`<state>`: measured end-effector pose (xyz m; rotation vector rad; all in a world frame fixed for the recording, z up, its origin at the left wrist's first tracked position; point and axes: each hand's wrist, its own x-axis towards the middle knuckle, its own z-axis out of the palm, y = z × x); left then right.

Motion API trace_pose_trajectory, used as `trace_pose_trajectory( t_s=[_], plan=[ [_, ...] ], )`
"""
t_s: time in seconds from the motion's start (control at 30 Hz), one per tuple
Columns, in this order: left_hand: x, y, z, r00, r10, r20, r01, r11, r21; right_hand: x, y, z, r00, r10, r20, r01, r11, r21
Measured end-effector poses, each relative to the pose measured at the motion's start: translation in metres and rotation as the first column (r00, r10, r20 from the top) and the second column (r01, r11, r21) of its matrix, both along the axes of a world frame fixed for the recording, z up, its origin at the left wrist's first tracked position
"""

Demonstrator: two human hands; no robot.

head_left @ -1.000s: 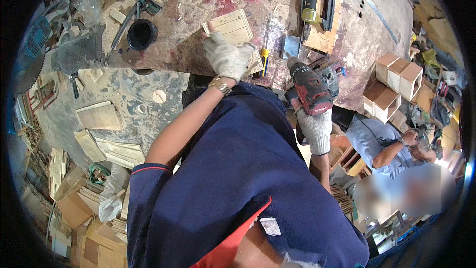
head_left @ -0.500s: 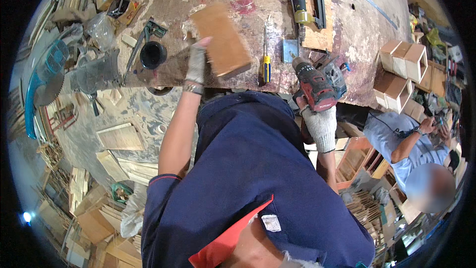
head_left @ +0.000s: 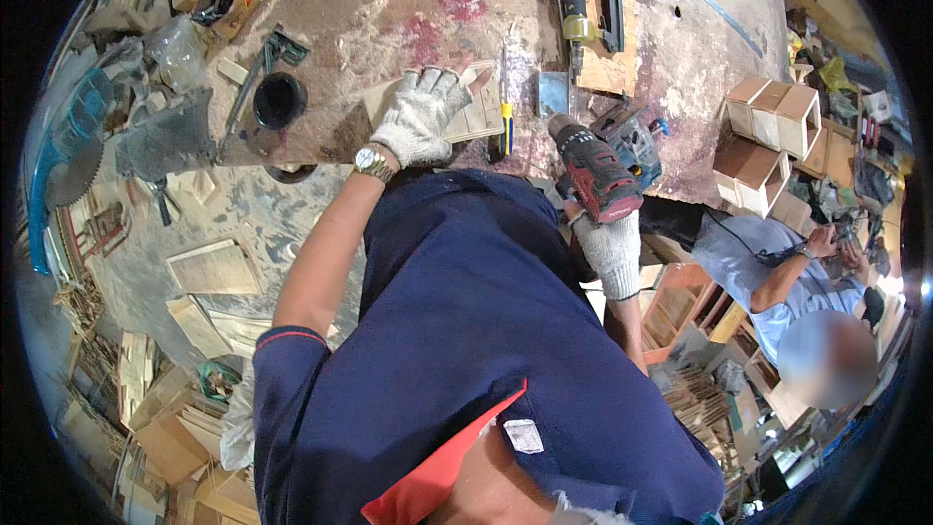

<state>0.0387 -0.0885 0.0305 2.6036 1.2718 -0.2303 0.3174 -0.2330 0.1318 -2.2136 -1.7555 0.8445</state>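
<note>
- So the left hand (head_left: 420, 122), gloved, is palm down on a pale wood piece (head_left: 479, 115), fingers a bit apart and not curled round anything that shows. Can't tell what the thumb's doing.
- That wood piece is near the front edge of the bench (head_left: 360, 0), right in front of the person, partly covered by the glove. Grooves or lines run along its right part.
- Right hand (head_left: 610, 243), also gloved, has its fingers wrapped round a red and black drill (head_left: 601, 178). The grip itself is mostly hidden, but the fingers look clamped on it. Chuck points up and a little left, out over the bench.
- Screwdriver (head_left: 506, 131) with a yellow and black handle is just right of the wood piece.
- Small blue square thing (head_left: 553, 94) sits a bit above the drill's chuck, and a blue-grey power tool (head_left: 637, 154) is just beside the drill.
- Farther up, a green and black nailer (head_left: 583, 2) is on a flat board (head_left: 607, 73).
- Black cup (head_left: 279, 100) off to the left, wooden boxes (head_left: 773, 120) stacked on the right, and a co-worker (head_left: 743, 258) in light blue beyond those.
</note>
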Motion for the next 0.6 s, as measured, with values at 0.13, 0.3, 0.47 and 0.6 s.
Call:
trace_pose_trajectory(
  t_s=[0.13, 0.3, 0.47, 0.6],
  plan=[
    [0.0, -0.008, -0.013, 0.99, 0.113, 0.088, -0.108, 0.992, -0.062, 0.001, 0.0, 0.012, 0.996, 0.004, -0.095, -0.018, 0.988, -0.153],
    [-0.006, -0.007, -0.029, 0.971, 0.193, 0.142, -0.183, 0.98, -0.078, -0.012, 0.009, 0.021, 0.994, 0.054, -0.097, -0.075, 0.969, -0.237],
    [-0.007, -0.015, -0.038, 0.945, 0.202, 0.259, -0.213, 0.977, 0.014, -0.025, 0.026, 0.015, 0.987, 0.116, -0.108, -0.137, 0.966, -0.22],
    [-0.01, -0.015, -0.041, 0.938, 0.177, 0.299, -0.22, 0.968, 0.117, -0.033, 0.039, 0.005, 0.985, 0.16, -0.069, -0.174, 0.903, -0.392]
  ],
)
